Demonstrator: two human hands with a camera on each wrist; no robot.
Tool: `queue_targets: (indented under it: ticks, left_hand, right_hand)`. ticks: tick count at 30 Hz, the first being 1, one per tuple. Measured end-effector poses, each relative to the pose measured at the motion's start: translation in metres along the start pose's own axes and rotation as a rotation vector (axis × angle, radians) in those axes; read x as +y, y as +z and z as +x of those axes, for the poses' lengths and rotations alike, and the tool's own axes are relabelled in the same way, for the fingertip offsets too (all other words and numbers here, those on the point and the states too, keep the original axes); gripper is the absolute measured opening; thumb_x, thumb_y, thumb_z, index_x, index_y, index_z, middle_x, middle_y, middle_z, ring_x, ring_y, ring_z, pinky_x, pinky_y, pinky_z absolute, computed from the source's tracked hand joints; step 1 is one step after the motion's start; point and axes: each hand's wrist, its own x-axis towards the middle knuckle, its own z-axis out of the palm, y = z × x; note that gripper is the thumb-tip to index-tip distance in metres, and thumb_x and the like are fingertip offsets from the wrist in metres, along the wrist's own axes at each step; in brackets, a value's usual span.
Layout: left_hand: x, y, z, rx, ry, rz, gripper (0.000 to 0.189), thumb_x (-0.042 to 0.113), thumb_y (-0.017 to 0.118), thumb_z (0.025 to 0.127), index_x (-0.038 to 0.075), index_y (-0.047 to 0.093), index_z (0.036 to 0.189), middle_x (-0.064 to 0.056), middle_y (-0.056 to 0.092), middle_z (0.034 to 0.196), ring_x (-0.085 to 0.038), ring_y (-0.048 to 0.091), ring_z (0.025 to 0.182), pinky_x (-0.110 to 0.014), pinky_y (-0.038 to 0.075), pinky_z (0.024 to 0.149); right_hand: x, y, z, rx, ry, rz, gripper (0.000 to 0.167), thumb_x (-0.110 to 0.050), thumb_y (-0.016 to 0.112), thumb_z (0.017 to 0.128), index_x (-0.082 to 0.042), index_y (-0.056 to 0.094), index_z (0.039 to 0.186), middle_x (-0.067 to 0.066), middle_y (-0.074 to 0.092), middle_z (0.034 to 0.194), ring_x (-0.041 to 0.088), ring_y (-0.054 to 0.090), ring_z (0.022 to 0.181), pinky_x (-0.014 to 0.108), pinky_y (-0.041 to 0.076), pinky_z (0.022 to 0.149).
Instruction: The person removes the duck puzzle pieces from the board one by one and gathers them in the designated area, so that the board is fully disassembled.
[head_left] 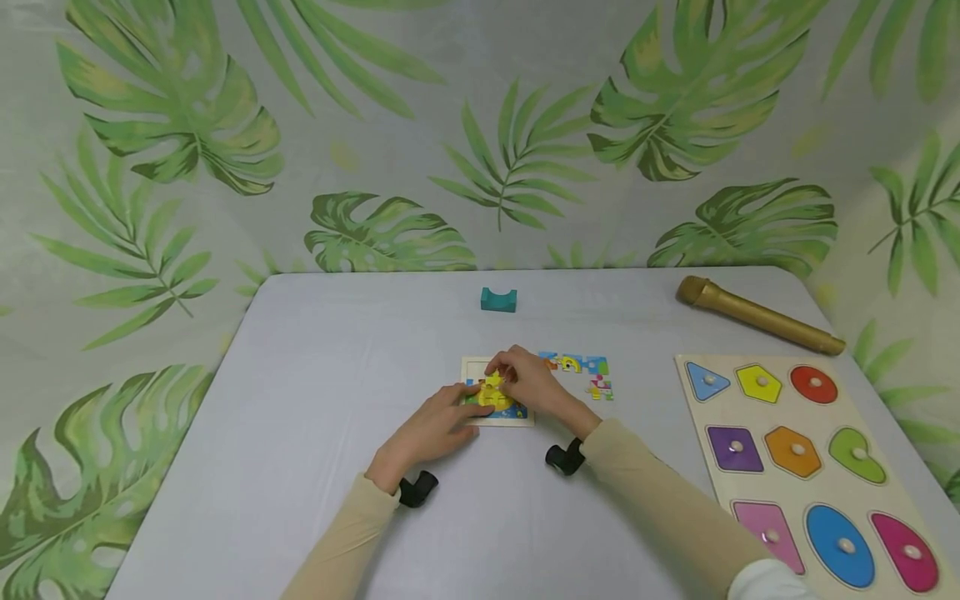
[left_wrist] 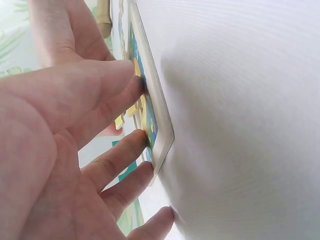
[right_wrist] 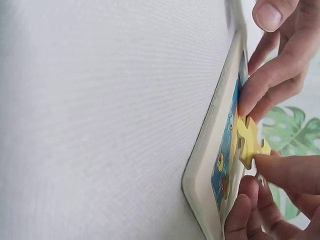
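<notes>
A small jigsaw puzzle in a pale wooden frame [head_left: 498,422] lies mid-table, its picture partly filled in with blue, green and yellow. My right hand [head_left: 534,385] pinches a yellow jigsaw piece [right_wrist: 252,142] between thumb and fingers. That piece stands tilted close over the puzzle in the right wrist view. From the left side, my left hand [head_left: 435,423] rests spread fingertips [left_wrist: 137,140] on the puzzle's surface. Its little finger touches the tablecloth beside the frame in the left wrist view. Both hands hide much of the picture.
Joined loose jigsaw pieces [head_left: 597,365] lie right of the frame, with another small group [head_left: 601,387] below them. A teal block [head_left: 498,300] with a curved notch stands behind. At right are a gold microphone [head_left: 757,315] and a knobbed shape board [head_left: 742,415].
</notes>
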Motion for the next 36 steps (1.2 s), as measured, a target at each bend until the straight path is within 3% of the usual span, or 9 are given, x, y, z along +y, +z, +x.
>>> queue_targets:
  ticks: [8,15,20,26,36]
  left_hand:
    - [0.0,0.0,0.001,0.004,0.003,0.002,0.036,0.017,0.06,0.095,0.01,0.061,0.13,-0.018,0.04,0.144,-0.037,0.034,0.133,-0.048,0.029,0.107]
    - [0.0,0.001,0.002,0.015,0.008,0.003,0.036,0.017,0.061,0.094,0.01,0.061,0.13,-0.017,0.039,0.145,-0.036,0.035,0.132,-0.047,0.03,0.107]
    - [0.001,0.001,0.001,0.02,0.006,-0.002,0.037,0.016,0.061,0.094,0.01,0.061,0.13,-0.016,0.038,0.146,-0.036,0.035,0.132,-0.046,0.029,0.107]
    - [0.002,0.0,0.0,0.025,0.01,-0.004,0.037,0.016,0.061,0.094,0.009,0.061,0.13,-0.015,0.038,0.147,-0.036,0.034,0.133,-0.046,0.029,0.107]
    - [0.003,-0.001,0.0,0.026,0.009,-0.024,0.036,0.016,0.061,0.094,0.008,0.061,0.13,-0.015,0.038,0.147,-0.036,0.034,0.133,-0.047,0.029,0.107]
  right_hand:
    - [0.006,-0.001,-0.003,0.011,0.006,0.107,0.02,0.004,0.061,0.086,-0.006,0.065,0.104,0.004,0.058,0.088,0.017,0.052,0.076,0.03,0.047,0.071]
    - [0.015,-0.02,-0.009,0.061,0.074,0.201,0.016,0.003,0.062,0.086,-0.003,0.063,0.101,0.007,0.058,0.088,0.02,0.052,0.077,0.029,0.046,0.07]
    - [0.028,-0.04,-0.018,0.091,0.137,0.196,0.016,0.002,0.061,0.084,-0.002,0.063,0.1,0.008,0.056,0.086,0.02,0.051,0.075,0.025,0.045,0.061]
    - [0.047,-0.06,-0.032,0.105,0.172,0.153,0.015,0.0,0.062,0.085,-0.001,0.063,0.1,0.008,0.057,0.086,0.02,0.05,0.075,0.027,0.043,0.061]
    - [0.068,-0.076,-0.045,0.09,0.196,0.112,0.014,0.0,0.064,0.085,0.001,0.063,0.099,0.008,0.058,0.082,0.019,0.052,0.072,0.028,0.044,0.059]
